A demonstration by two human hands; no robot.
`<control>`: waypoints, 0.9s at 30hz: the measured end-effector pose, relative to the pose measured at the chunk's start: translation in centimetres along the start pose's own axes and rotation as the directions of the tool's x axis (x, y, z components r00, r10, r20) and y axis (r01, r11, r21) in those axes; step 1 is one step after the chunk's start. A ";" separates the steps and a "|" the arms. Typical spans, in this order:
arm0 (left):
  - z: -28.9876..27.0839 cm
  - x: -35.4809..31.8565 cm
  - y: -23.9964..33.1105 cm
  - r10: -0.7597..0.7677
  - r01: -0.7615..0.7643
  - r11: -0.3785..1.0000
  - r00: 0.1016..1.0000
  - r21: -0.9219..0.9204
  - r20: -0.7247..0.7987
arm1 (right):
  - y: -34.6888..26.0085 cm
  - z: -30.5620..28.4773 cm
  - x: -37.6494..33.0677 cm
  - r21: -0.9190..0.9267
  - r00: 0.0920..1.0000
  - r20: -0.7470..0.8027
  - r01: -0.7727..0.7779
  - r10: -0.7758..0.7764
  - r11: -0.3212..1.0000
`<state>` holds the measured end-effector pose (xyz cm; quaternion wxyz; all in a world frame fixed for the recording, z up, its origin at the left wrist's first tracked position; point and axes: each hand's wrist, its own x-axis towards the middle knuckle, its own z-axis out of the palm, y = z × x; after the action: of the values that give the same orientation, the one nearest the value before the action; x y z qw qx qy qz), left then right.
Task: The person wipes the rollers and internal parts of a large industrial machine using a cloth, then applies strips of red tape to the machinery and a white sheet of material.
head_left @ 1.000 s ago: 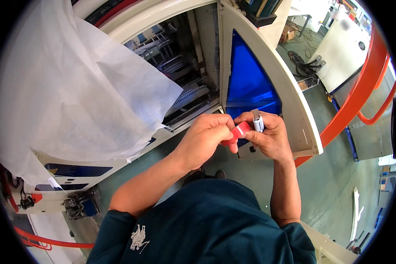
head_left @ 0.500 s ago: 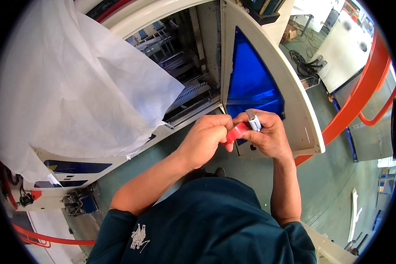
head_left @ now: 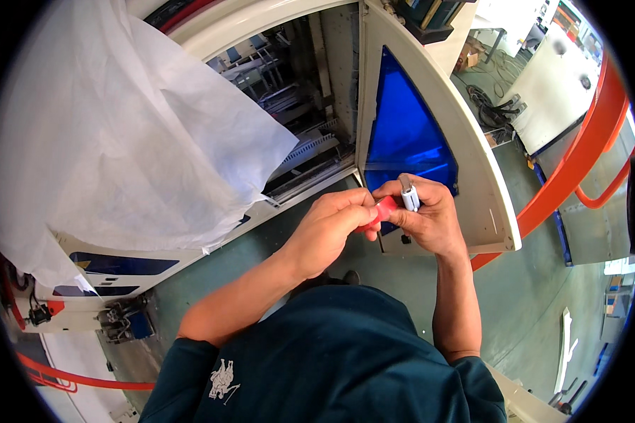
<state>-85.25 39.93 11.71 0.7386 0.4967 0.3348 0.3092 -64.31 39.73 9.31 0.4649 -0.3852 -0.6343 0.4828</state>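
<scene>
In front of my chest, both hands meet at a small glossy red band that looks like tape (head_left: pixel 386 207). My left hand (head_left: pixel 328 224) is closed, its thumb and fingers pinching the left end of the red band. The thumb and fingers of my right hand (head_left: pixel 430 215) grip its other end. Tucked in the same right hand is a small pale tool with a flat grey metal end (head_left: pixel 409 197), perhaps a utility knife. My fingers hide part of both the band and the tool.
An open cream machine door (head_left: pixel 473 134) with a blue window (head_left: pixel 409 127) stands just beyond my hands. White sheeting (head_left: pixel 134 141) drapes over the machine at left. Machinery (head_left: pixel 282 92) shows inside the opening. An orange rail (head_left: pixel 578 162) curves along the right.
My left hand has shifted its grip, its thumb now lying along the red band. The band shows less of its face. My right hand keeps its hold on the tool.
</scene>
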 end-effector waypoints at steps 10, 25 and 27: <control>-0.7 0.2 -0.4 0.006 -0.006 0.999 1.000 0.037 -0.002 | 0.6 0.3 0.5 -0.006 0.999 -0.020 0.040 -0.040 0.999; -1.2 0.3 -0.2 0.031 -0.030 0.999 0.999 -0.035 0.029 | 1.1 0.1 0.9 0.025 1.000 -0.001 0.024 -0.024 0.999; -1.2 0.4 -0.4 0.017 -0.017 1.000 1.000 -0.020 0.015 | 0.8 0.2 0.9 0.032 1.000 0.008 -0.009 0.008 0.999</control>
<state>-85.89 40.78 10.95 0.7434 0.4947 0.3219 0.3147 -64.68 40.74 8.73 0.4665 -0.3785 -0.6267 0.4964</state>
